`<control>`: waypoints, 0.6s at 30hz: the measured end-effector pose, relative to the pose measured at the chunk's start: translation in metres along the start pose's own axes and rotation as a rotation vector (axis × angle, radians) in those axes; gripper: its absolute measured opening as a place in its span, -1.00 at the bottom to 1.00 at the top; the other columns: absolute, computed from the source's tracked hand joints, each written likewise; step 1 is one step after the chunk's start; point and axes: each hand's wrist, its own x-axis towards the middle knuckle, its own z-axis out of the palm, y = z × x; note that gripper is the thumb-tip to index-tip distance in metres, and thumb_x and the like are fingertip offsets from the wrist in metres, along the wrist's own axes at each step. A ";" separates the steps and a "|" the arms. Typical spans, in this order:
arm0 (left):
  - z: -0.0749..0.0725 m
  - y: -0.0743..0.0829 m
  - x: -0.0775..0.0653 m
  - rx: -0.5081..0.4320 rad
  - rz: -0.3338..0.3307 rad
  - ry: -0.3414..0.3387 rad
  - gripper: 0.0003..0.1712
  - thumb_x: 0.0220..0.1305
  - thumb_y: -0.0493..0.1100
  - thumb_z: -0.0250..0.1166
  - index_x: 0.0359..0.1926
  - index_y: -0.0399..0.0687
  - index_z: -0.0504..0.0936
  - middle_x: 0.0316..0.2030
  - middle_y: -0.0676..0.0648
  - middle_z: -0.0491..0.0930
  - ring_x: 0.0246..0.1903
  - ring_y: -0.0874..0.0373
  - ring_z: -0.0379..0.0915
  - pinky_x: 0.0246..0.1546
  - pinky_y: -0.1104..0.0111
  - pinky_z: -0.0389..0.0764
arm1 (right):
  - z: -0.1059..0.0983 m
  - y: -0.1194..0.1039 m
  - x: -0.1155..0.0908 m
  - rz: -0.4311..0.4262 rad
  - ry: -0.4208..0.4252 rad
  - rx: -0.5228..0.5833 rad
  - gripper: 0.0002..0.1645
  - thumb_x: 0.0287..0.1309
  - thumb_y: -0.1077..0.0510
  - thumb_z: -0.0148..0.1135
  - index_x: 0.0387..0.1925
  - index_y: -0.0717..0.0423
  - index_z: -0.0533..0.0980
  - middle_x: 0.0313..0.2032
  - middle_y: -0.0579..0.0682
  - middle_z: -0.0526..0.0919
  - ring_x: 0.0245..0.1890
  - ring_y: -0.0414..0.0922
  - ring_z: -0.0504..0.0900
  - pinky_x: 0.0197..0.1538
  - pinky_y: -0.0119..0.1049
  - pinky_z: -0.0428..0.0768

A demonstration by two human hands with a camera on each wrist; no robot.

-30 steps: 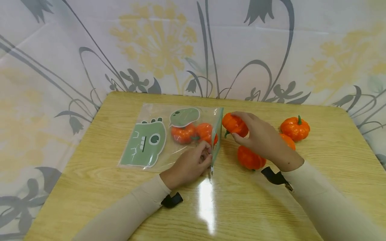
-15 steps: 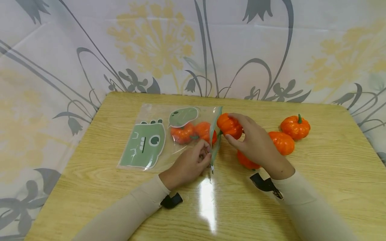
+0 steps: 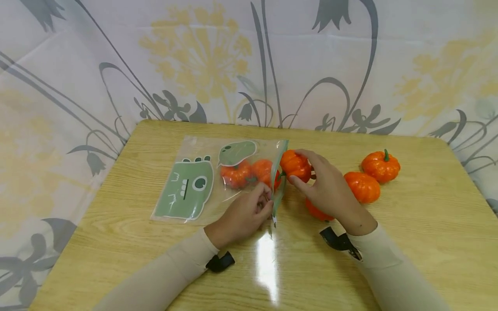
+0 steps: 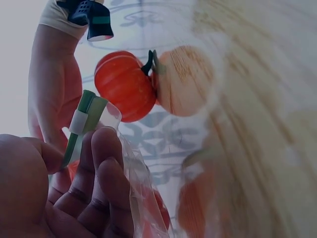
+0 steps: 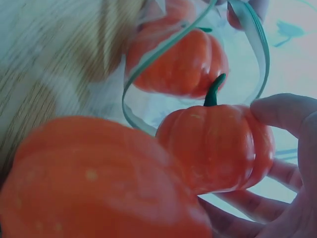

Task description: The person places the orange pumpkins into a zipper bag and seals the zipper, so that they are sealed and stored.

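Observation:
A clear zip bag [image 3: 218,203] with green monster prints lies on the table, its green-edged mouth facing right. Inside it are two small orange pumpkins, one at the back [image 3: 235,174] and one near the mouth [image 3: 263,171]. My left hand [image 3: 243,216] pinches the near side of the bag's mouth, by the white zip slider [image 4: 78,122]. Just outside the opening, my right hand [image 3: 330,185] grips another orange pumpkin [image 3: 295,166] by its side. Its green stem [image 5: 214,91] points into the open mouth in the right wrist view.
Right of the bag, three more pumpkins sit on the wooden table [image 3: 420,242]: one partly under my right hand [image 3: 319,211], one in the middle [image 3: 362,187] and one upright farther back [image 3: 381,166]. A patterned cloth [image 3: 218,65] hangs behind the table.
My right hand has carried its pumpkin a little to the left, up to the bag's mouth. The middle pumpkin behind that wrist shows more fully. My left hand stays at the bag's edge.

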 end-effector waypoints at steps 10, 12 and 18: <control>0.001 0.001 0.003 0.011 0.035 -0.003 -0.94 0.42 -0.23 0.11 -0.14 -0.08 0.41 -0.58 0.11 0.49 -0.62 0.36 0.35 -0.45 0.46 0.46 | 0.001 0.008 0.002 0.006 0.010 0.110 -0.22 0.28 0.03 0.30 0.44 0.07 0.21 0.28 0.17 0.47 0.06 0.13 0.63 0.03 0.05 0.65; 0.000 0.001 0.003 0.022 0.034 0.008 -0.94 0.42 -0.22 0.11 -0.15 -0.08 0.41 -0.58 0.12 0.48 -0.61 0.35 0.34 -0.44 0.47 0.44 | 0.003 0.008 0.003 0.010 0.004 0.141 -0.20 0.29 0.02 0.30 0.45 0.09 0.21 0.30 0.17 0.46 0.05 0.13 0.65 0.00 0.03 0.67; -0.002 0.001 0.002 0.012 0.034 0.013 -0.94 0.42 -0.21 0.09 -0.14 -0.09 0.40 -0.58 0.13 0.46 -0.61 0.34 0.32 -0.46 0.47 0.43 | 0.005 0.006 0.002 0.023 0.004 0.200 -0.20 0.27 0.01 0.32 0.45 0.06 0.22 0.33 0.18 0.42 0.03 0.14 0.68 -0.05 -0.02 0.70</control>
